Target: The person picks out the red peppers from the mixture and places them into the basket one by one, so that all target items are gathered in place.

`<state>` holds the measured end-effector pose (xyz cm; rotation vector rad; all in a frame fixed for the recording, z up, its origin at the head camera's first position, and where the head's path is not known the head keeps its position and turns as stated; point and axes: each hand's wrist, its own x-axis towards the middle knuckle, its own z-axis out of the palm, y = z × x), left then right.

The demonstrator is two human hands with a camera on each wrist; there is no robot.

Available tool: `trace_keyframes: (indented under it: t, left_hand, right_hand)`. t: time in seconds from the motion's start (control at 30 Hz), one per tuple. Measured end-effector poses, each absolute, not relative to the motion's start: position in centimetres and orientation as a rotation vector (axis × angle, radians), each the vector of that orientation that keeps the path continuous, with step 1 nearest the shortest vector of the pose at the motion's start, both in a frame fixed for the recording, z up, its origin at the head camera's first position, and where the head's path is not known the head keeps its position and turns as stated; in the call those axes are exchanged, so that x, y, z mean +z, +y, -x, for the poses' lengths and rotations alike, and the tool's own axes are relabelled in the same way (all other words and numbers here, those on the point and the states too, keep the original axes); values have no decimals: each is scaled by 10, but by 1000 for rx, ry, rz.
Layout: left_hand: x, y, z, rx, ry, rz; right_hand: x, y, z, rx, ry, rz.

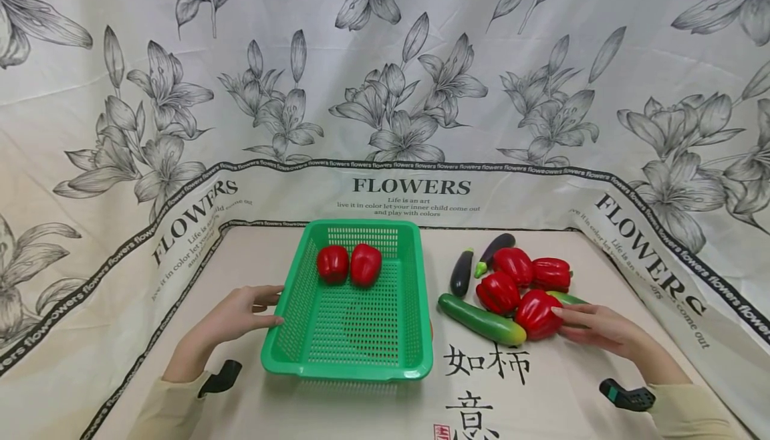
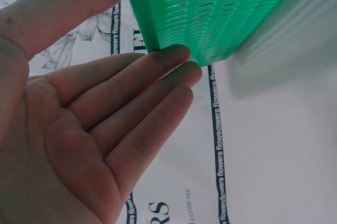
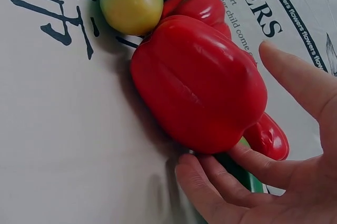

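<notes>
On the left, my left hand is at the side of a green plastic basket. In the left wrist view its fingers are nearly straight, with fingertips against the basket's wall and the thumb by the rim. Two red bell peppers lie in the basket's far part. My right hand is beside the nearest red bell pepper of a pile. Its fingers reach the pepper's lower side, while the thumb stands a little apart from it in the right wrist view.
Around that pepper lie several more red bell peppers, a green cucumber with a yellow end, two dark eggplants and another green vegetable, partly hidden. A flower-printed curtain encloses the table; black characters mark its cover.
</notes>
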<state>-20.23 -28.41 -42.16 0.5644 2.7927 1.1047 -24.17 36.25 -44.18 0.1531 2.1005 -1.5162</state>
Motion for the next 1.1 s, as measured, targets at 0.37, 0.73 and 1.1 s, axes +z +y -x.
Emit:
trace_keyframes:
  t: [0.37, 0.73, 1.1]
  left_hand:
    - [-421, -284, 201, 1112, 2788, -572]
    - [-421, -283, 201, 1103, 2791, -562]
    - [-418, -283, 200, 1096, 2787, -548]
  right_hand:
    - [-443, 354, 245, -1445, 2167, -205]
    - [-444, 346, 246, -1343, 2252, -220]
    - [-443, 342, 245, -1374, 2226, -235]
